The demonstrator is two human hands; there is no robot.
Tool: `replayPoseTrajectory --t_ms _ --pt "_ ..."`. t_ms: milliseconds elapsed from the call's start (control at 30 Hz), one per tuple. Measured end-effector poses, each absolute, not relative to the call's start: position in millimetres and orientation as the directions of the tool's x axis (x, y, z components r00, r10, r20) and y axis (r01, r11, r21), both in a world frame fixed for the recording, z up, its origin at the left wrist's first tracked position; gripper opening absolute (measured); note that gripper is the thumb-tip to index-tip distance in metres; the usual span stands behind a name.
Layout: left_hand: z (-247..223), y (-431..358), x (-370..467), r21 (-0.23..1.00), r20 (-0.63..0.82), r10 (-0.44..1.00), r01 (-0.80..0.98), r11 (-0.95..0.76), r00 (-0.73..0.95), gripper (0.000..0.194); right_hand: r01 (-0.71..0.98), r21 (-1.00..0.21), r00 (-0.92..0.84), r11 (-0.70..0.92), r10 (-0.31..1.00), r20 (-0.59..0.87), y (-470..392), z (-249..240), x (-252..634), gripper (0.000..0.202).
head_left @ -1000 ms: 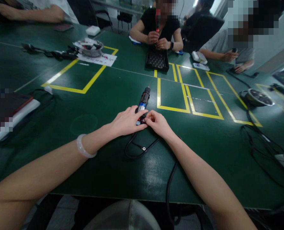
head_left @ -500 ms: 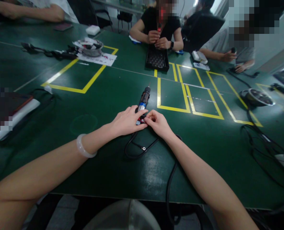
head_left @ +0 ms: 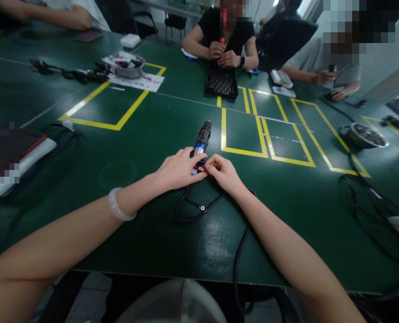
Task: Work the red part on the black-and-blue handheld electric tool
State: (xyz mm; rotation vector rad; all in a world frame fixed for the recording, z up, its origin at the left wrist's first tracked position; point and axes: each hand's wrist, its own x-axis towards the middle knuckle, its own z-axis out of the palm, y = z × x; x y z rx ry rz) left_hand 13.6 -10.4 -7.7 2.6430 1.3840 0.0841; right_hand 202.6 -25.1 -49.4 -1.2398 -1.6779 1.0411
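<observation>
An electric screwdriver (head_left: 201,146) lies on the green table, its thin bit pointing away from me and its middle showing bare silver and blue. My left hand (head_left: 177,169), a pale bracelet on its wrist, is closed around the tool's rear half. Small red and pale parts (head_left: 198,169) show between the thumb and fingers. Close against them, my right hand (head_left: 223,172) is pinched at the tool's rear right side; whatever its fingertips grip is too small to make out. A black cable (head_left: 182,218) loops toward me, and a ring terminal (head_left: 202,208) lies inside that loop.
Yellow tape outlines (head_left: 244,152) mark the table ahead. A black tray (head_left: 221,85) stands before a co-worker holding a red-tipped item. A metal bowl (head_left: 128,69) of parts is at back left, a round metal container (head_left: 367,136) at right. Cables (head_left: 361,197) tangle at right.
Both hands stay nearly in place at the screwdriver's rear. My right fingertips have shifted very slightly, and a little more red shows beside them.
</observation>
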Motion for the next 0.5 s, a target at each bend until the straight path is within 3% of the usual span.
replayPoseTrajectory --t_ms 500 --pt "1.7 -15.3 20.5 0.063 -0.023 0.843 0.843 -0.535 0.537 0.052 0.26 -0.955 -0.238 0.143 0.968 0.08 -19.9 -49.1 207.1 0.013"
